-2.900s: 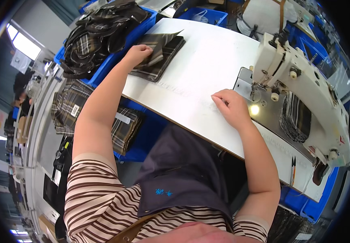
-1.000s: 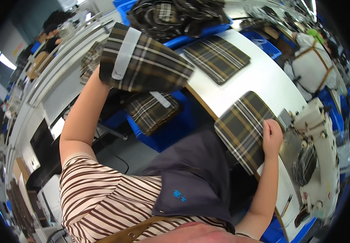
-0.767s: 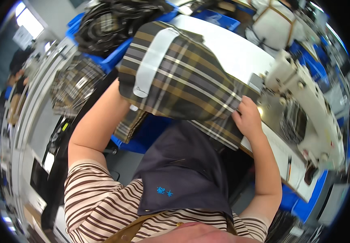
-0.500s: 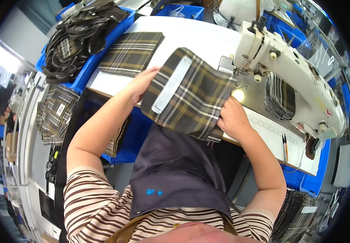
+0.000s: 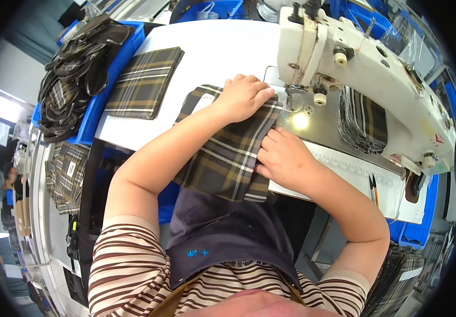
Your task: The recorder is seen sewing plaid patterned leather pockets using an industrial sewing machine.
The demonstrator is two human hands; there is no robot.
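Observation:
A dark plaid fabric panel [image 5: 222, 153] with tan and white stripes hangs over the front edge of the table. Its upper right corner reaches the presser foot of a white sewing machine [image 5: 304, 50]. On top of the panel's upper part lies my left hand [image 5: 244, 98], fingers stretched over the cloth and partly covering a pale strip [image 5: 202, 100]. My right hand [image 5: 283, 158] is closed on the panel's right edge, its fingertips partly hidden by the cloth, just below the lit metal plate [image 5: 312, 119].
A folded plaid piece [image 5: 143, 84] lies at the left of the white table [image 5: 207, 42], beside a blue bin [image 5: 93, 119] heaped with dark sewn pieces. Under the machine's arm stands a stack of striped pieces [image 5: 363, 121]. A ruler [image 5: 349, 166] and pens [image 5: 374, 189] lie at the right.
My left hand has left the panel's left edge and moved onto its top, near the presser foot. The panel has turned and shifted lower, covering less of the table. My right hand still grips its edge.

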